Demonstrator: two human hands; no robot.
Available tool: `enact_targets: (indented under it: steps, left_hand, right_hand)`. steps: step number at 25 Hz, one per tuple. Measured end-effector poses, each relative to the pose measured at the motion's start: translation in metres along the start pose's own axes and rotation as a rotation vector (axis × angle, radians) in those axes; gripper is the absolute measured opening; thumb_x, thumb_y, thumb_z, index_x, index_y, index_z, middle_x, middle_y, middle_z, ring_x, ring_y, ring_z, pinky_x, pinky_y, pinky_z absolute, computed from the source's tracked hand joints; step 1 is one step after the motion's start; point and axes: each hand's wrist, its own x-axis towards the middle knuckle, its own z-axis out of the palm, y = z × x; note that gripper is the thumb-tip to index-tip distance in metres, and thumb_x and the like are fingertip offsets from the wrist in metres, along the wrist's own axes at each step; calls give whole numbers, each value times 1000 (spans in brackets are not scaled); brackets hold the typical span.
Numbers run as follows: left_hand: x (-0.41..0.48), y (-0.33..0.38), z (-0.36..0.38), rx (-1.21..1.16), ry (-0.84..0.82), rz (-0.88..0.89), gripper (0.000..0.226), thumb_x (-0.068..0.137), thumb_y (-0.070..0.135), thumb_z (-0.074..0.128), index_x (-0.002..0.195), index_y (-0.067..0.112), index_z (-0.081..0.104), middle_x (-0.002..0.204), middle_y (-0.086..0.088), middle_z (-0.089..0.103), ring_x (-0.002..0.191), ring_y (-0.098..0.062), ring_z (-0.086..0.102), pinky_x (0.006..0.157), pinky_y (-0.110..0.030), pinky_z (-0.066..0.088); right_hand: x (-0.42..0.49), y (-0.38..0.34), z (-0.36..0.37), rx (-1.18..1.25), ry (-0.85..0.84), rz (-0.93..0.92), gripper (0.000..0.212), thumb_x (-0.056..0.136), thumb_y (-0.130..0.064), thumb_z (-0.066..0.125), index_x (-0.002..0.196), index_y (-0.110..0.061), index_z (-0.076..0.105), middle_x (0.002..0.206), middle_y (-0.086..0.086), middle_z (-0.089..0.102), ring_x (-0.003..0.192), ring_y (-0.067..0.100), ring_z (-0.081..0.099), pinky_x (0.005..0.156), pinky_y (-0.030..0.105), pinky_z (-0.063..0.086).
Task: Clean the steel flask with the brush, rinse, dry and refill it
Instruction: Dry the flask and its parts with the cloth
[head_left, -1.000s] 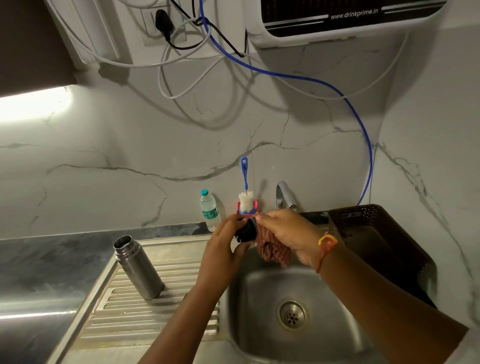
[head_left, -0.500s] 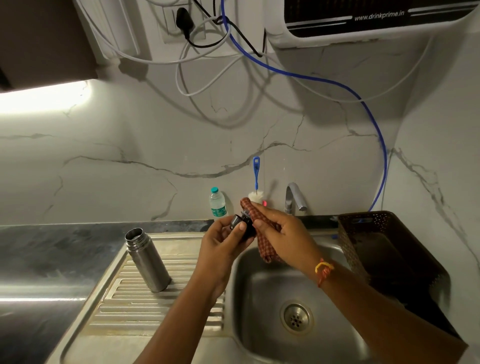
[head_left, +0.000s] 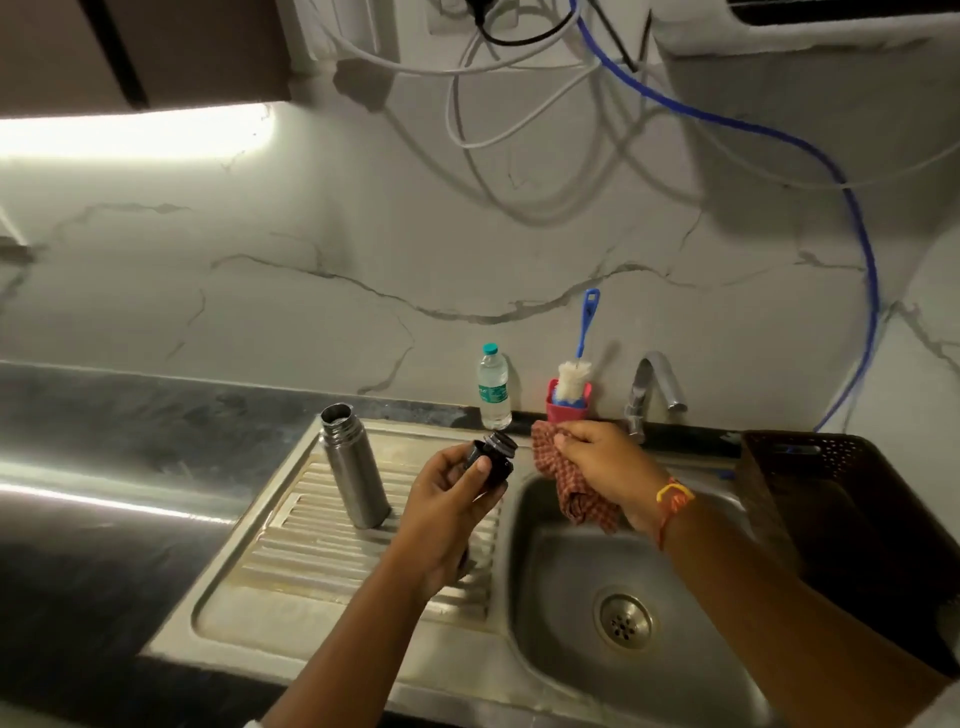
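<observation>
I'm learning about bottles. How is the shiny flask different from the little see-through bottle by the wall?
The steel flask is grey metal; the plastic bottle is clear. The flask's mouth is open; the bottle has a teal cap on. The flask stands on the drainboard; the bottle stands beside the wall. Both stand on their bases.

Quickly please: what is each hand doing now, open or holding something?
Left hand: holding the black cap.
Right hand: holding the checked cloth.
</observation>
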Motion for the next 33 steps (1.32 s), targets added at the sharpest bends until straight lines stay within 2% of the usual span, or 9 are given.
enact_targets:
  steps: [3,5,7,10,14,21,26,30,33]
  left_hand:
    - [-3,-4,-43,86,123,4,44,89,25,72,126,6,56,119,-19,72,110,-27,72,99,-40,54]
    - [-6,-13,-79,312,196,15,42,93,28,73,131,22,57,117,-8,74,106,-17,73,93,-30,55]
    - [-7,-24,-115,590,296,22,40,91,29,77,128,32,61,116,0,73,103,-11,71,86,-25,55]
    - [-5,-37,-158,849,383,8,31,85,24,83,109,31,64,103,6,72,97,-10,69,86,-32,58]
    - [4,-45,-190,1028,351,-31,32,85,18,82,105,30,60,103,8,65,100,-16,64,83,-27,49]
    - [19,-56,-216,1175,220,-6,42,87,19,80,126,17,62,120,-3,65,111,-18,59,93,-26,43]
    - [29,-58,-224,1187,207,0,54,86,24,81,135,19,58,128,-3,63,119,-21,57,104,-36,48]
    - [34,-58,-228,1174,212,3,54,83,28,82,132,20,60,125,-1,65,116,-19,60,101,-35,51]
    - [35,-57,-231,1141,216,-5,60,79,31,86,132,20,59,125,-1,65,117,-19,60,97,-29,49]
  right_hand:
    - [9,8,40,225,-31,24,27,103,-18,50,126,-15,65,107,2,72,97,15,67,89,33,52]
    - [16,14,66,321,-36,24,28,102,-18,52,127,-14,65,110,4,73,100,19,69,91,34,54]
    - [24,21,89,328,-58,27,29,101,-22,55,127,-16,65,110,3,74,101,20,70,88,35,55]
    - [32,28,118,297,-93,47,30,100,-24,56,128,-17,64,111,2,73,102,21,69,89,36,55]
    - [37,29,140,261,-60,74,30,101,-24,55,129,-18,62,111,-1,70,102,19,68,95,40,54]
    - [44,31,160,256,12,107,29,100,-24,57,128,-19,62,111,-2,68,104,19,66,98,43,53]
    - [48,30,167,242,41,117,32,100,-27,57,131,-20,60,115,-2,67,106,19,65,99,45,53]
    - [50,28,174,245,54,113,31,100,-26,57,129,-20,61,112,-4,67,105,18,64,100,45,52]
    - [52,29,177,243,53,114,32,100,-27,57,131,-21,60,115,-5,66,108,17,63,101,45,50]
